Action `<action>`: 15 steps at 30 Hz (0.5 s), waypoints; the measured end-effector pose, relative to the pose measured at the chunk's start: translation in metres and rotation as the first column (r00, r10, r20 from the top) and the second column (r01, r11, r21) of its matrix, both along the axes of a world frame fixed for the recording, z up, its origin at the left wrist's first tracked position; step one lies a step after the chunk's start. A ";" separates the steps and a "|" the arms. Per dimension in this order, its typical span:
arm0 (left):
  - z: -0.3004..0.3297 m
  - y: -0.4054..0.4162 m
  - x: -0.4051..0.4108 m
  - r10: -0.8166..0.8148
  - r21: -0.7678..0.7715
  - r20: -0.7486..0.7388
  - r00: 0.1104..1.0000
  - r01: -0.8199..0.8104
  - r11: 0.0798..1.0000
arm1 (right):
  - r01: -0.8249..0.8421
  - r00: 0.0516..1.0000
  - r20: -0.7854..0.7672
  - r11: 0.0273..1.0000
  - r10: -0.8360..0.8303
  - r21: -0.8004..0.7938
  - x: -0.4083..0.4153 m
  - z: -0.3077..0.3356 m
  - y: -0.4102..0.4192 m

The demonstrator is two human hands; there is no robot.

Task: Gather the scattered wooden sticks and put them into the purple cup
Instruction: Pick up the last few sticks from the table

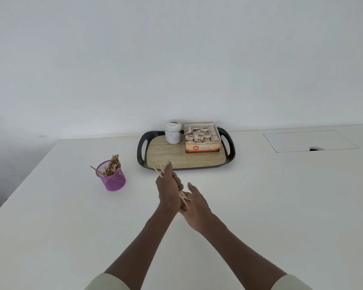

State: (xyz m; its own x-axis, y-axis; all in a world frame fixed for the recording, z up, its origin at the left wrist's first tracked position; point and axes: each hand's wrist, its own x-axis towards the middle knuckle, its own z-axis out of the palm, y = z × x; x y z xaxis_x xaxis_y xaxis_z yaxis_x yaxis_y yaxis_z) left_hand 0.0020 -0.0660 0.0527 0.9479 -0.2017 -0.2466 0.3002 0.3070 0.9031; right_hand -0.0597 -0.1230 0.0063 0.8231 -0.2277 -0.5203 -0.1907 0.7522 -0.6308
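Both hands are meeting over the desk (50, 227), bunching wooden sticks (183, 196).
Left hand (168, 188) fingers are gripping the bundle, its long axis slanting up-left; right hand (195, 203) lies open beneath; purple cup (111, 177) is standing well left.

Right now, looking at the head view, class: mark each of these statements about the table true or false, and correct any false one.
1. The purple cup already holds wooden sticks. True.
2. The purple cup stands on the tray. False: it stands on the white table, apart from the tray, to its left.
3. The left hand grips a bundle of sticks. True.
4. The jar and the tea box sit side by side on the tray. True.
5. The jar lies tipped on its side. False: it stands upright.
6. The right hand is far from the left hand. False: it is right beside it, at the bundle's lower end.
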 end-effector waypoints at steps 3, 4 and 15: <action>0.013 -0.012 -0.015 -0.061 0.060 0.151 0.987 0.052 0.997 | -0.052 0.981 0.192 0.952 -0.007 0.301 0.004 0.013 -0.002; 0.016 -0.014 -0.020 -0.078 0.093 0.209 0.975 0.059 0.994 | -0.054 0.969 0.244 0.930 -0.038 0.363 0.006 0.019 -0.004; 0.040 -0.034 -0.022 -0.011 0.160 0.346 0.938 -0.047 0.986 | -0.005 0.956 0.273 0.926 -0.106 0.378 0.017 0.061 -0.024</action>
State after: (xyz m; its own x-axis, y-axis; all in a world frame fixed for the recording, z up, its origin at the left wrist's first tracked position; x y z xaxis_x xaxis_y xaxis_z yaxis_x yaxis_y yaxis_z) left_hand -0.0199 -0.0998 0.0923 0.9834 -0.1682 0.0682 -0.0429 0.1495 0.9878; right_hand -0.0428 -0.1465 0.0675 0.9404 -0.1095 -0.3218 -0.0015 0.9454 -0.3258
